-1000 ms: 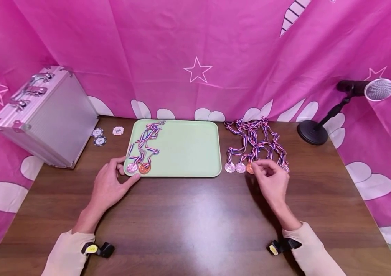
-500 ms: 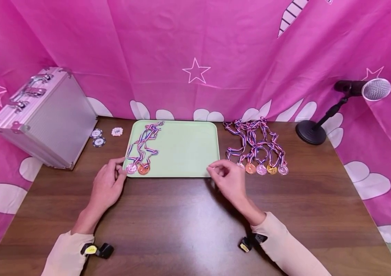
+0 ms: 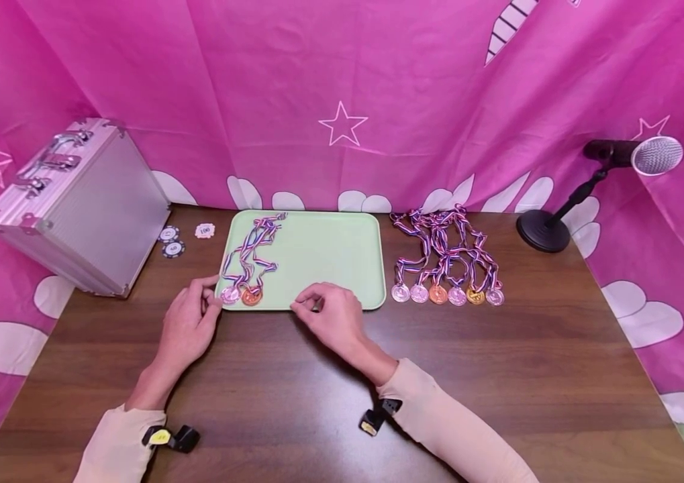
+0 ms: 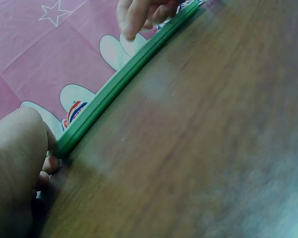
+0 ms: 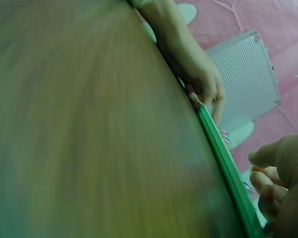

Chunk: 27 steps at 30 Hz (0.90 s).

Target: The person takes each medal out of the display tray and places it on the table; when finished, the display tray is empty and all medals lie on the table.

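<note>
A pale green tray (image 3: 323,255) lies on the table. Two medals rest side by side at its left front, a silver medal (image 3: 231,295) and a bronze medal (image 3: 252,296), their striped ribbons (image 3: 252,251) stretched toward the back. My left hand (image 3: 189,322) holds the tray's left front corner, thumb and fingers at the rim. Over the tray's front edge, right of the bronze medal, hovers my right hand (image 3: 334,318), fingers loosely curled with nothing visible in them. Right of the tray several medals lie in a row, including a bronze medal (image 3: 437,294) and a gold medal (image 3: 475,296).
A silver case (image 3: 94,208) stands at the left, with poker chips (image 3: 173,248) beside it. At the back right is a microphone (image 3: 656,156) on a black stand (image 3: 544,230). A pink curtain (image 3: 281,100) hangs behind the brown table (image 3: 269,402).
My right hand has moved left from the row of medals, past the tray's right corner, to the middle of its front edge. My left thumb has drawn in toward the tray corner.
</note>
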{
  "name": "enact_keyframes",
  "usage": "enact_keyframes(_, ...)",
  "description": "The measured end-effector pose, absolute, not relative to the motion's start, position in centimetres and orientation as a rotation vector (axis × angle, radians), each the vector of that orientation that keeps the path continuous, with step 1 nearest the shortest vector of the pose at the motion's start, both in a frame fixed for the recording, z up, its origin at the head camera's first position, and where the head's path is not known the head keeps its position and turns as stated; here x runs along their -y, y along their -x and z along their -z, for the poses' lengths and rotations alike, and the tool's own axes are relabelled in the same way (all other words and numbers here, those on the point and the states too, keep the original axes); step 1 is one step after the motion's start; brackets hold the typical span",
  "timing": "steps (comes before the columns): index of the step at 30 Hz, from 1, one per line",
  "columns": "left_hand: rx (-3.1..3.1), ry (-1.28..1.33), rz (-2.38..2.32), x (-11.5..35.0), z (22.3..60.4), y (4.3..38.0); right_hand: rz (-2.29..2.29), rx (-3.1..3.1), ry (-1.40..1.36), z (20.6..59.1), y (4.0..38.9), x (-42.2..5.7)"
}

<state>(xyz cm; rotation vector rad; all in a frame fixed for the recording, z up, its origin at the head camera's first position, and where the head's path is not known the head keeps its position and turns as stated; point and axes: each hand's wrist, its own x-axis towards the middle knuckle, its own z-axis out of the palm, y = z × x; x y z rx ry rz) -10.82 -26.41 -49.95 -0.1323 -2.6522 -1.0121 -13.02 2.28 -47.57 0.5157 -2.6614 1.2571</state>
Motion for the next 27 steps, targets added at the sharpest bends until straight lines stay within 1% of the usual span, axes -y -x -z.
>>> enact_keyframes(6,2.652,0.134,1.014,26.5,50.0,11.0,-1.119,2.689,-0.510,47.6,13.2,0.9)
enact_keyframes(13,2.675,0.110,1.028,26.4,50.1,10.8,-0.835,2.748,-0.520,48.0,14.3,3.9)
enact_keyframes(27,2.655,0.135,1.009,26.5,50.0,10.9,-0.650,2.758,-0.395,48.0,14.9,6.2)
